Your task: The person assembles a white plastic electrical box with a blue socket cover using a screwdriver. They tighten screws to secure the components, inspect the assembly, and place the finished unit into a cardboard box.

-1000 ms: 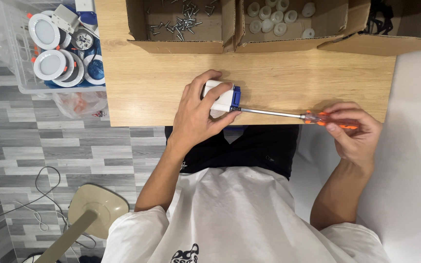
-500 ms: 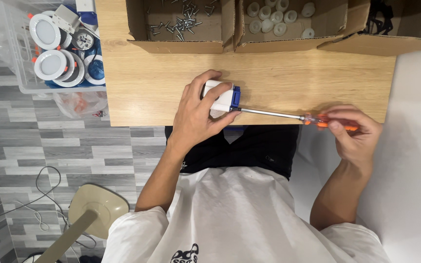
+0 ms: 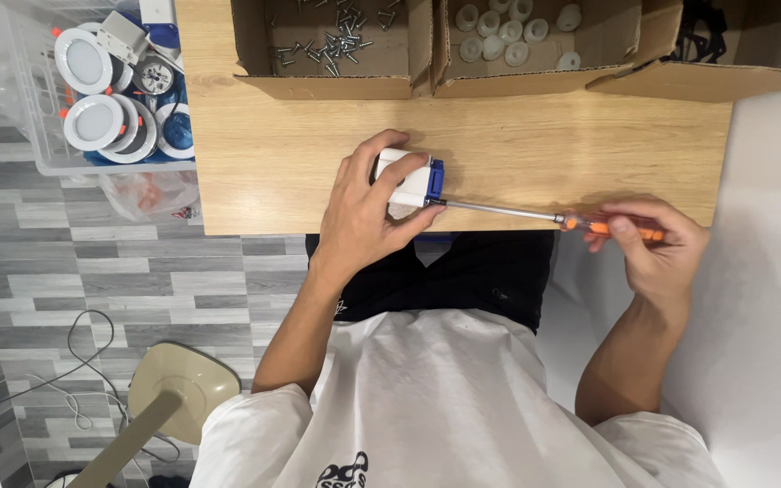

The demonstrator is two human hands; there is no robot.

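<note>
Left hand (image 3: 363,212) clamps small white box (image 3: 404,178): light, rigid plastic, likely slippery. Right hand (image 3: 653,248) pinches screwdriver (image 3: 535,215) handle.

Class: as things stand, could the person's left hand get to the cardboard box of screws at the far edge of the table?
Probably yes: bare tabletop lies between the left hand and the open-topped box of screws. But that hand now grips a white and blue part.
</note>
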